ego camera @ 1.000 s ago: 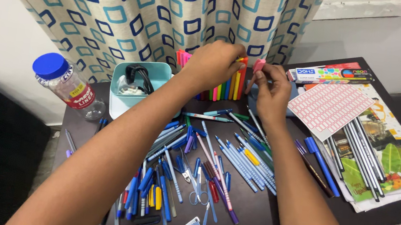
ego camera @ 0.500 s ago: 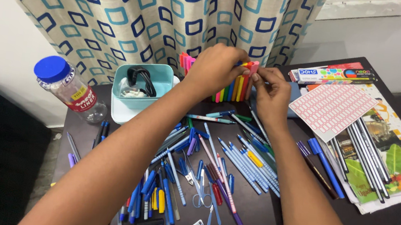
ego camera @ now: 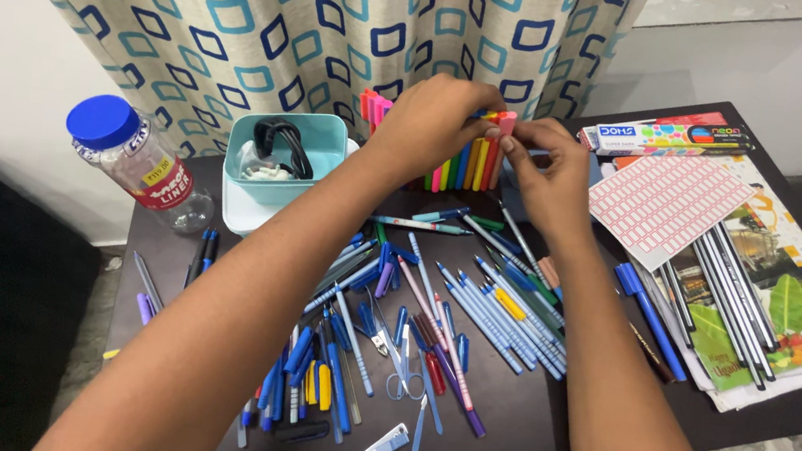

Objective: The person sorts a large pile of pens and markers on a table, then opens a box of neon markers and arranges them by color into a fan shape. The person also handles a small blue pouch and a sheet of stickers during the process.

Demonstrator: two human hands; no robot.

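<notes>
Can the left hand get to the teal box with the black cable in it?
Probably yes. The left hand is up at the row of coloured markers, and the teal box sits right beside that forearm, open on top with nothing covering it.

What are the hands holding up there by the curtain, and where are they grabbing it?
Both hands, left and right, grip the top ends of the upright row of coloured markers. The right fingertips pinch a pink marker at the row's end by its cap.

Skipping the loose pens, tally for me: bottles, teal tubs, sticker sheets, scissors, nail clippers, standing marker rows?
Bottle: 1
Teal tub: 1
Sticker sheet: 1
Scissors: 1
Nail clipper: 1
Standing marker row: 1
Total: 6
</notes>
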